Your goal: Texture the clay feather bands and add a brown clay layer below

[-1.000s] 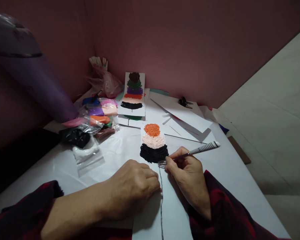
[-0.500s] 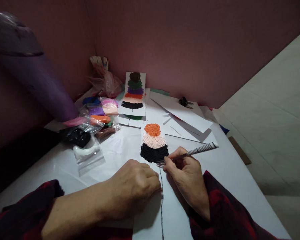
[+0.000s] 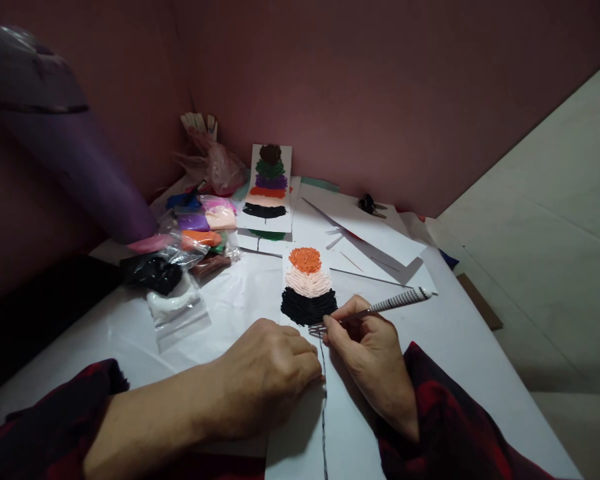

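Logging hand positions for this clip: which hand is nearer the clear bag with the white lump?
Left. The left hand is at the paper strip, right of the bag; the right hand, holding the fork, is farther right.

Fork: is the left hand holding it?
No, the right hand holds the fork, its tip near the lower edge of the black band.

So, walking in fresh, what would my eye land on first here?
Probably the textured patch of orange, peach and black, at the front centre on a white card, just beside the fork in the right hand. Next might come the heap of clear bags with coloured lumps to the left, then the upright-looking card of stacked colour bands farther back.
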A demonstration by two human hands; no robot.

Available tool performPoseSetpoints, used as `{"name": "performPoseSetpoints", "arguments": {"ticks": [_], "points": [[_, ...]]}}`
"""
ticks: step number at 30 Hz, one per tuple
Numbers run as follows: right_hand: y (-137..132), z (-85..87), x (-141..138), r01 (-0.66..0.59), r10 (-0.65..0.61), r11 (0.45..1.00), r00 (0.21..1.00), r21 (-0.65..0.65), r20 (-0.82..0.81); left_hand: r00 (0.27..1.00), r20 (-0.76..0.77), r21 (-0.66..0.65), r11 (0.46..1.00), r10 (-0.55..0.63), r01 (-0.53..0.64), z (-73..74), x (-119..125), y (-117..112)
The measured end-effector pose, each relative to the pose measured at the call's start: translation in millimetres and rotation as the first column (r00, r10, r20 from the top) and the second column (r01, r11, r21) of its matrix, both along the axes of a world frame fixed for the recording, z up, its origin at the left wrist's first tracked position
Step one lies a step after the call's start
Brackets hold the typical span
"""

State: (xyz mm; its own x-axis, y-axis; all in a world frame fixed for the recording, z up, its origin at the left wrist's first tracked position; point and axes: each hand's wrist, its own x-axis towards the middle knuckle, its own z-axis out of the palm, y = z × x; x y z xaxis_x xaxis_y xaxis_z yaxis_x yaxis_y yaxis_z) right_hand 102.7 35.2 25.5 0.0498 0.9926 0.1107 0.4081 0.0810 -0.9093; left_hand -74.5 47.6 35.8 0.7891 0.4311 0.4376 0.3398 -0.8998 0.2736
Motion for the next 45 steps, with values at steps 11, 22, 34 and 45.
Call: {"name": "performPoseSetpoints", "arguments": {"ticks": [11, 22, 34, 45], "points": [[1, -3.0, 1, 0.068, -0.069, 0.998, 0.997, -0.016, -0.045, 0.999, 0.02, -0.093, 0.995, -0.036, 0.037, -0.5, 0, 0], [0, 1.5, 1, 0.035, -0.036, 0.999, 0.998, -0.008, -0.042, 0.999, 0.024, -0.085, 0.996, -0.039, 0.041, 1.7, 0, 1], [10, 6.1, 7, 0.216, -0.224, 0.974, 0.892, -0.064, -0.392, 0.996, 0.007, -0.013, 0.995, -0.094, 0.094, 6.8, 6, -10], [22, 1.8, 16, 0.106, -0.117, 0.993, 0.893, -0.049, -0.435, 0.946, -0.321, 0.109, 0.991, -0.043, 0.082, 4.3, 18, -24]]}}
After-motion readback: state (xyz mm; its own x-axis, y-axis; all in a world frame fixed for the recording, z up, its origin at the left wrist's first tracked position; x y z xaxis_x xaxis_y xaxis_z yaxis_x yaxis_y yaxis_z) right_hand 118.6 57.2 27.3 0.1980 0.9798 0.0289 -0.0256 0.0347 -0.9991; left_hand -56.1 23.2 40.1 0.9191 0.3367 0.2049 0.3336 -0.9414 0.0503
